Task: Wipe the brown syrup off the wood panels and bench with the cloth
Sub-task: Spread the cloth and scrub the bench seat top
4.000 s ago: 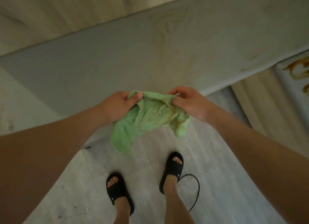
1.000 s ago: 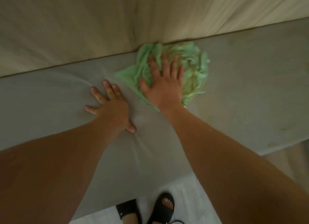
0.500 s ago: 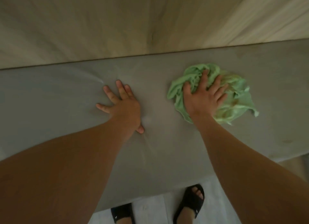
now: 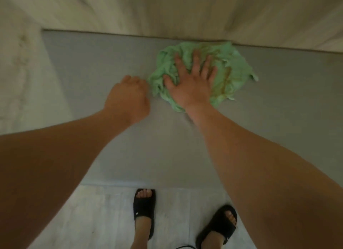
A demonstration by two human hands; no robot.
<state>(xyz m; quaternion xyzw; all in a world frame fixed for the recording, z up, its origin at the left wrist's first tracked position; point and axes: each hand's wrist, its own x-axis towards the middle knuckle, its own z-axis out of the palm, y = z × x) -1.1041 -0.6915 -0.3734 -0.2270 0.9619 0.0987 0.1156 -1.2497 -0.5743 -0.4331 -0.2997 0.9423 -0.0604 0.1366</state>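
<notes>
Right hand [image 4: 189,87] flat, fingers spread, pressing the brown-stained green cloth [image 4: 232,66] onto the grey bench [image 4: 92,66], right at its back edge against the wood panel [image 4: 167,11]. Left hand [image 4: 128,96] fisted on the bench beside the cloth. Black sandals [image 4: 143,208] in front of the bench.

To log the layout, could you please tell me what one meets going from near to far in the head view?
Black sandals on the floor → grey bench → green cloth under the flat right hand → wood panel behind.
</notes>
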